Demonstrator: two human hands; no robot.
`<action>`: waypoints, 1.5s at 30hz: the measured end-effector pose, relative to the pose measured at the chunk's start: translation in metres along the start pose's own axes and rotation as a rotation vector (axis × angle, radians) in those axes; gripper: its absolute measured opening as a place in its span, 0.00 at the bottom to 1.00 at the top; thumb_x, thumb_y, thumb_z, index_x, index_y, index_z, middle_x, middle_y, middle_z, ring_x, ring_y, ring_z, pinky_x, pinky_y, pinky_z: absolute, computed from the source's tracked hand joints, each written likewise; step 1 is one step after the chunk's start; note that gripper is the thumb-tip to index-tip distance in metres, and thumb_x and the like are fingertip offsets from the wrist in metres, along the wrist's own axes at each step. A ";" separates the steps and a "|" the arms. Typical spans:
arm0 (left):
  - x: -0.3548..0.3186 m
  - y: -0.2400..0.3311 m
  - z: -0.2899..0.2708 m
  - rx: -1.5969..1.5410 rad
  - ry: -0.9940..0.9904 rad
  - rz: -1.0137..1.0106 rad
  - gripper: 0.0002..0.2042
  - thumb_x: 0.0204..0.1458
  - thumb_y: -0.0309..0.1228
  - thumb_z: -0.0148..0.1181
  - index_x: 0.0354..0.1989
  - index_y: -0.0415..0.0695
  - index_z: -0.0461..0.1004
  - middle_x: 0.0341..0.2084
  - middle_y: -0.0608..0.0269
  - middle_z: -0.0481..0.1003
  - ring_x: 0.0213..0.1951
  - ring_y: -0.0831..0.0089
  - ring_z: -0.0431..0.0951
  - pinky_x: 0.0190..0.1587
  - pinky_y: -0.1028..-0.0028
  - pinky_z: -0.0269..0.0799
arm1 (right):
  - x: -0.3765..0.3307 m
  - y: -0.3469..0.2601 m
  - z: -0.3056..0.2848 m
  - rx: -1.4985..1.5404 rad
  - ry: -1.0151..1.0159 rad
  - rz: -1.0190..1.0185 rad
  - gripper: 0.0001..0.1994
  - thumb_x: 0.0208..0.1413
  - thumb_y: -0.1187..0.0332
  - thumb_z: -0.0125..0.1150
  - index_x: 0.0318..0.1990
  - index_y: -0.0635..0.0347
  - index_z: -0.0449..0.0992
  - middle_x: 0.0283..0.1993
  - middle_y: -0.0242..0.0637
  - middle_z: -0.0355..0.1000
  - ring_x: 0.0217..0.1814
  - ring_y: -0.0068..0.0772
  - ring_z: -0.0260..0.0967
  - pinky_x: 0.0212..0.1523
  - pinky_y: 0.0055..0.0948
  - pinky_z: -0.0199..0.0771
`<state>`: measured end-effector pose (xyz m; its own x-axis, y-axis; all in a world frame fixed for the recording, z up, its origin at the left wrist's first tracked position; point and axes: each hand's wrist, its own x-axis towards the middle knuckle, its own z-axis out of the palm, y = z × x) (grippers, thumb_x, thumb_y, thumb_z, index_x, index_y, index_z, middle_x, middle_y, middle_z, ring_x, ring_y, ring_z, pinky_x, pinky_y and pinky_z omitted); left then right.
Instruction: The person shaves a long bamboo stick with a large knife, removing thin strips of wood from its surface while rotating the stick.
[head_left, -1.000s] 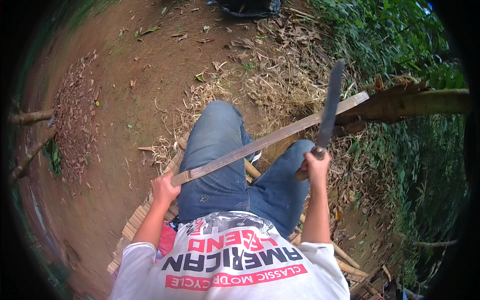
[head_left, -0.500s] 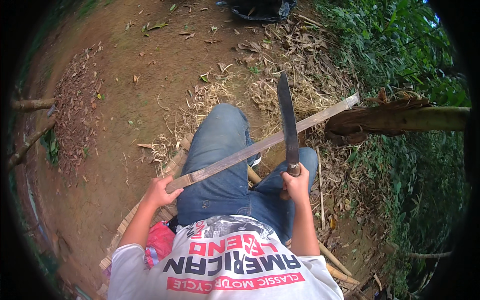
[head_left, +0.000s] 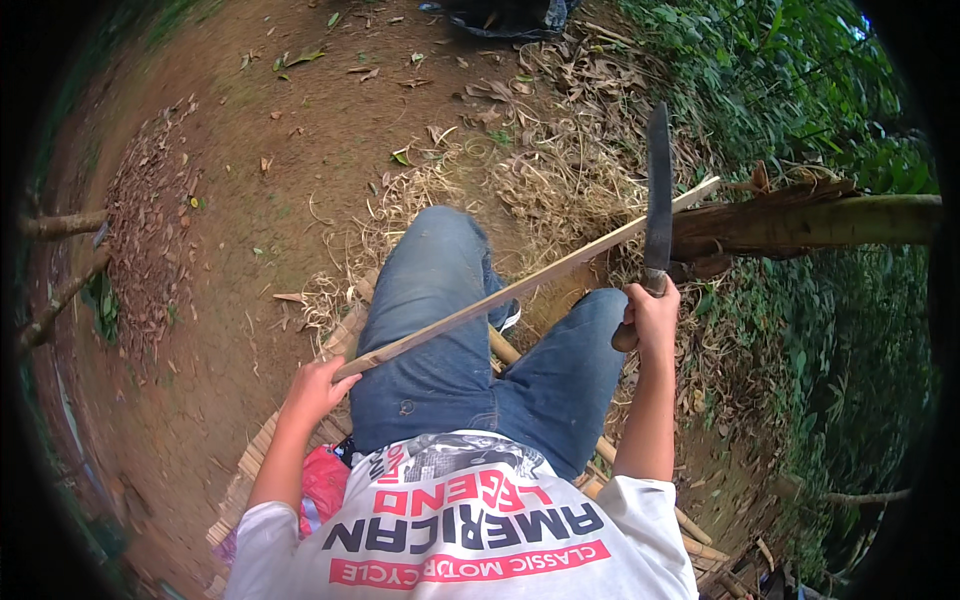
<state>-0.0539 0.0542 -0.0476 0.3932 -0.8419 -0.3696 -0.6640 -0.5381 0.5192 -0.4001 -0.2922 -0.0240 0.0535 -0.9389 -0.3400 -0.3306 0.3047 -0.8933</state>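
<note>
I sit on a slatted bamboo platform (head_left: 250, 470) in blue jeans, knees raised. My left hand (head_left: 318, 388) grips the near end of a long thin bamboo strip (head_left: 520, 288) that runs diagonally up to the right across both knees. My right hand (head_left: 650, 315) is closed on the wooden handle of a long dark machete (head_left: 658, 190), held upright with the blade pointing away from me. The blade crosses the far part of the strip, whether touching it I cannot tell.
A thick bamboo trunk (head_left: 820, 222) lies to the right at the edge of green undergrowth. Dry shavings and leaves litter the dirt (head_left: 250, 200) ahead. A pink bag (head_left: 322, 480) sits by my left hip. Thin branches lie at the far left.
My right hand has swung the machete from near the middle of the strip back to the right and more upright. The left hand and strip stayed almost still.
</note>
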 end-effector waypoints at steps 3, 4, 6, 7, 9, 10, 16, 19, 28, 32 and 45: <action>-0.005 0.007 0.007 0.022 0.123 0.057 0.14 0.51 0.41 0.66 0.32 0.43 0.75 0.23 0.47 0.76 0.29 0.47 0.78 0.30 0.56 0.72 | -0.008 0.017 0.011 -0.077 -0.081 0.038 0.07 0.45 0.80 0.59 0.31 0.63 0.68 0.18 0.31 0.65 0.14 0.23 0.63 0.14 0.25 0.63; -0.007 0.006 0.009 0.055 0.142 0.071 0.13 0.51 0.41 0.66 0.31 0.43 0.75 0.23 0.48 0.76 0.28 0.48 0.78 0.30 0.56 0.72 | -0.013 0.027 0.020 -0.231 -0.106 -0.080 0.08 0.46 0.80 0.59 0.32 0.63 0.67 0.19 0.31 0.65 0.14 0.23 0.63 0.14 0.26 0.63; -0.011 0.001 0.010 0.120 0.178 0.100 0.12 0.50 0.40 0.66 0.30 0.44 0.75 0.21 0.50 0.76 0.27 0.50 0.78 0.28 0.58 0.72 | -0.019 0.034 0.017 -0.090 -0.137 0.118 0.08 0.46 0.80 0.60 0.32 0.63 0.67 0.19 0.31 0.65 0.15 0.24 0.63 0.14 0.26 0.63; -0.011 0.002 0.011 0.143 0.167 0.098 0.12 0.50 0.40 0.66 0.30 0.44 0.75 0.21 0.51 0.76 0.26 0.51 0.78 0.28 0.59 0.72 | -0.018 0.034 0.015 -0.098 -0.136 0.119 0.08 0.46 0.80 0.60 0.32 0.62 0.67 0.19 0.31 0.65 0.15 0.23 0.63 0.14 0.26 0.63; -0.013 0.005 0.010 0.198 0.146 0.092 0.12 0.50 0.40 0.66 0.29 0.44 0.75 0.19 0.53 0.76 0.24 0.52 0.78 0.26 0.60 0.71 | -0.014 0.024 0.005 -0.186 -0.122 0.126 0.08 0.46 0.80 0.61 0.30 0.62 0.66 0.18 0.30 0.64 0.14 0.23 0.63 0.14 0.26 0.62; -0.013 0.005 0.009 0.199 0.145 0.095 0.12 0.50 0.39 0.66 0.28 0.44 0.74 0.19 0.53 0.76 0.24 0.53 0.78 0.26 0.59 0.71 | -0.005 0.024 -0.004 -0.193 -0.148 0.113 0.08 0.46 0.80 0.60 0.30 0.62 0.67 0.18 0.30 0.65 0.14 0.22 0.63 0.14 0.25 0.62; -0.003 -0.005 0.020 0.200 0.202 0.163 0.12 0.50 0.39 0.66 0.27 0.44 0.74 0.17 0.54 0.75 0.22 0.53 0.77 0.24 0.59 0.70 | 0.005 0.025 -0.001 -0.109 -0.082 0.037 0.07 0.46 0.80 0.59 0.30 0.62 0.67 0.17 0.29 0.64 0.13 0.23 0.63 0.14 0.26 0.62; -0.008 -0.010 0.021 0.212 0.214 0.153 0.12 0.50 0.39 0.67 0.26 0.44 0.73 0.17 0.54 0.75 0.21 0.53 0.77 0.23 0.59 0.70 | 0.006 0.023 -0.013 -0.173 -0.133 0.097 0.08 0.45 0.81 0.60 0.32 0.63 0.67 0.18 0.30 0.66 0.14 0.23 0.64 0.14 0.26 0.64; 0.001 -0.011 0.028 0.177 0.178 0.145 0.13 0.49 0.39 0.67 0.24 0.44 0.72 0.16 0.54 0.74 0.21 0.53 0.77 0.22 0.59 0.69 | 0.005 0.019 -0.012 -0.262 -0.210 0.096 0.08 0.45 0.80 0.60 0.32 0.63 0.69 0.19 0.32 0.68 0.16 0.24 0.66 0.17 0.25 0.66; -0.002 -0.002 0.020 0.195 0.189 0.142 0.14 0.49 0.39 0.68 0.24 0.44 0.72 0.15 0.54 0.73 0.20 0.53 0.77 0.22 0.59 0.69 | 0.014 -0.001 -0.025 -0.337 -0.184 0.112 0.07 0.44 0.82 0.59 0.31 0.64 0.69 0.18 0.32 0.66 0.15 0.24 0.65 0.17 0.26 0.65; 0.002 -0.012 0.024 0.183 0.132 0.149 0.14 0.47 0.39 0.70 0.28 0.42 0.74 0.18 0.51 0.76 0.23 0.53 0.78 0.24 0.61 0.71 | 0.023 -0.007 -0.030 -0.165 -0.169 0.098 0.07 0.44 0.80 0.61 0.31 0.65 0.69 0.20 0.33 0.67 0.17 0.23 0.66 0.17 0.25 0.65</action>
<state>-0.0604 0.0595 -0.0732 0.3545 -0.9157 -0.1895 -0.8199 -0.4018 0.4078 -0.4249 -0.3210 -0.0163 0.1655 -0.8619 -0.4793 -0.4908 0.3496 -0.7980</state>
